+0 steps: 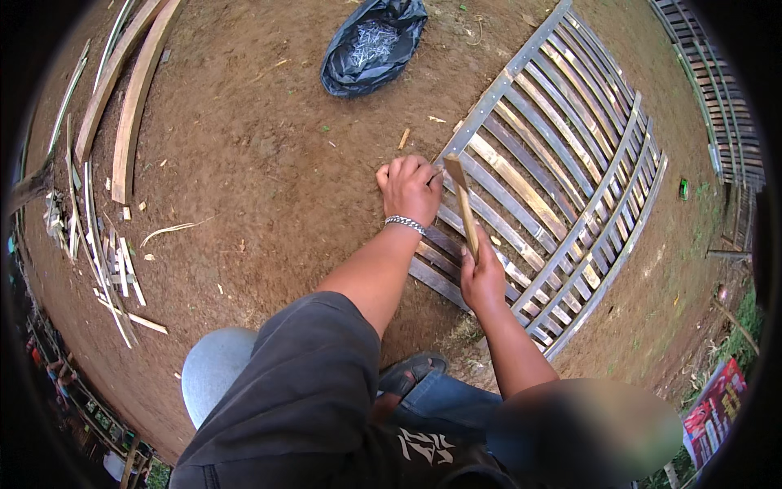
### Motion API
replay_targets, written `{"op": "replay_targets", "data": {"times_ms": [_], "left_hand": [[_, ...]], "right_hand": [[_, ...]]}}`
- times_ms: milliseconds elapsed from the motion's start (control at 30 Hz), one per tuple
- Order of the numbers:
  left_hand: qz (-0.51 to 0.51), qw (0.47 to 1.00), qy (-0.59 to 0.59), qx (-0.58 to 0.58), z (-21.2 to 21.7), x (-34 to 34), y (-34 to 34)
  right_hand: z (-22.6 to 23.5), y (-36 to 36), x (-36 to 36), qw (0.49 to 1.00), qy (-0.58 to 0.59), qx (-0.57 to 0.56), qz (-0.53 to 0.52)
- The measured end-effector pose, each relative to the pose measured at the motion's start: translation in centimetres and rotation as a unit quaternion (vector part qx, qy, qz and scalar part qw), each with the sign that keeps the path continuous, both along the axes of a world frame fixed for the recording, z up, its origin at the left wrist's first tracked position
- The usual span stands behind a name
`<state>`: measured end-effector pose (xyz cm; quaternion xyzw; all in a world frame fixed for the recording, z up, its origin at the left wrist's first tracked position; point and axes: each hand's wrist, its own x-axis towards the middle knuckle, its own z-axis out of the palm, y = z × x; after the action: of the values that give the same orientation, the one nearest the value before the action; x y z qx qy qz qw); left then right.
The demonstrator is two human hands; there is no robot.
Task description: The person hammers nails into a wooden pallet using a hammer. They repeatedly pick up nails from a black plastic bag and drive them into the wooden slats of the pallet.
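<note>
My right hand (484,277) grips the pale wooden handle of a hammer (465,208). Its brownish head hangs over the near-left corner of a slatted wooden panel (521,179). Just left of the head, my left hand (410,191) rests at the panel's edge with its fingertips pinched together. What they hold, if anything, is hidden. Long narrow slats run across the panel, joined by crosswise strips. One strip, a grey batten (489,99), lies along the far-left edge and starts close to my left fingers.
A black plastic bag (371,50) with many nails lies open ahead. Long planks (134,114) and thin wood offcuts (122,269) are on the dirt at left. Another slatted panel (721,98) stands at far right. A rounded grey object (213,371) is beside my left arm.
</note>
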<state>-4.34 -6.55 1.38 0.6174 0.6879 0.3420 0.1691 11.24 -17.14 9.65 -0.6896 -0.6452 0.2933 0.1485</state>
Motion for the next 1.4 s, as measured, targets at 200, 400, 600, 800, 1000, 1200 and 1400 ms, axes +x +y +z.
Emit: {"op": "replay_targets", "data": {"times_ms": [200,400,600,800,1000,1200,1400], "left_hand": [[0.007,1.0,0.007,0.0,-0.1,-0.1,-0.1],[0.001,1.0,-0.003,-0.007,0.1,0.0,-0.1],[0.003,1.0,-0.003,-0.007,0.1,0.0,-0.1],[0.002,1.0,0.0,-0.016,0.2,0.0,-0.1],[0.001,1.0,0.002,-0.014,0.2,0.0,-0.4],[-0.014,0.999,-0.035,-0.005,0.0,-0.4,-0.7],[-0.019,0.999,0.039,-0.011,-0.1,-1.1,-2.6]], "right_hand": [[-0.8,-0.1,0.3,0.998,-0.018,-0.053,0.007],[-1.1,-0.8,0.8,0.998,0.021,0.047,0.021],[-1.3,-0.8,0.9,0.999,0.024,0.042,0.004],[-0.9,-0.5,0.6,1.0,0.009,0.016,0.009],[-1.4,-0.6,1.0,0.997,0.002,-0.08,-0.015],[1.8,-0.7,0.0,0.989,0.028,-0.107,-0.101],[1.4,-2.0,0.7,0.994,0.022,-0.086,-0.068]]}}
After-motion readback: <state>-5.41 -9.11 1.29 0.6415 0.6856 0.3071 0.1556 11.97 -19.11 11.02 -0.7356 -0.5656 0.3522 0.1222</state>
